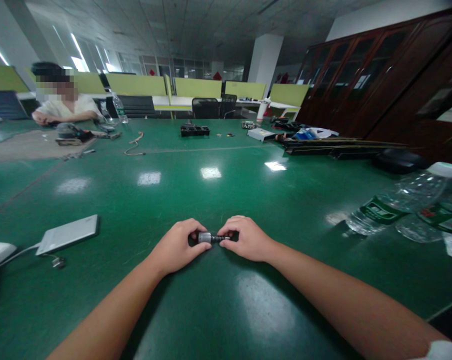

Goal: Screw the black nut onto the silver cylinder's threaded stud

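Observation:
Between my hands, just above or on the green table, lies a small silver-and-black cylindrical part (204,237), roughly level from left to right. Its thicker silver body is pinched between the thumb and fingers of my left hand (179,246). My right hand (248,239) closes thumb and fingertips around the thinner dark shaft at the other end. The fingers cover both tips of the part, and its exact kind cannot be made out.
A flat silver device (68,234) with a cable lies at left. Two clear water bottles (394,205) stand at right. Farther back are a black compartmented tray (195,130), a coiled cord (135,145) and dark rails (323,145). Another person (66,102) sits at far left.

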The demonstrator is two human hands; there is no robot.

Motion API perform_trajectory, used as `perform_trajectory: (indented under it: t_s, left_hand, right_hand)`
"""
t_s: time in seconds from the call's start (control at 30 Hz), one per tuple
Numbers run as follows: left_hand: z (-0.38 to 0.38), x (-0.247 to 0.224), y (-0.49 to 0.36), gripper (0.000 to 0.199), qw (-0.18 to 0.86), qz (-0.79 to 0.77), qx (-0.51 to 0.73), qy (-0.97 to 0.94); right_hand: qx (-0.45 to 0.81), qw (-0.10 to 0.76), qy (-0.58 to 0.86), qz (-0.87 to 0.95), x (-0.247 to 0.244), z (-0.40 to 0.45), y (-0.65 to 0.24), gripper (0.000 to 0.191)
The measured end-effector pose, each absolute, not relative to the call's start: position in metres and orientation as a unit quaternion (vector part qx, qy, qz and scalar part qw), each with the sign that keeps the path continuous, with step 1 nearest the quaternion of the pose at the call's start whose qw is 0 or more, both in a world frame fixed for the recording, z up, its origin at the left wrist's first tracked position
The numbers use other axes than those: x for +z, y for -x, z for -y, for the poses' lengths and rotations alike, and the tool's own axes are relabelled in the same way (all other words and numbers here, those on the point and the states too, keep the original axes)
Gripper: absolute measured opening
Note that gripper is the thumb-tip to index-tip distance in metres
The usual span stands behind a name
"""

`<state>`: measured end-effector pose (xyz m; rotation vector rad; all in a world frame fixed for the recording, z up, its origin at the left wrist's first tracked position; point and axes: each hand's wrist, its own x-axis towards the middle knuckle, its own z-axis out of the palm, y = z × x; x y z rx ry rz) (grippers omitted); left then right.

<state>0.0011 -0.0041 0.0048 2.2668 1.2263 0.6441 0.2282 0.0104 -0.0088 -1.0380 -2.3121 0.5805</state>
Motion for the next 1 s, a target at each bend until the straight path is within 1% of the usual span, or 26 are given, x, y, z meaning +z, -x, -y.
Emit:
perform_trajectory:
  t_s: [0.2,1.0]
  left_hand:
    - [0.0022,0.0029,-0.0007,0.020,0.240,-0.450,0.236,-0.828]
    - [0.0038,0.0064,0.0000,0.017,0.240,-0.445,0.242,-0.828]
  right_hand:
    - [0.222,0.277,0.387,0.851,-0.0101,-0.0102,-0.2279,0.011]
    - [0.217,0.260,0.407,0.848,-0.0054,-0.0126,-0.2355,0.008]
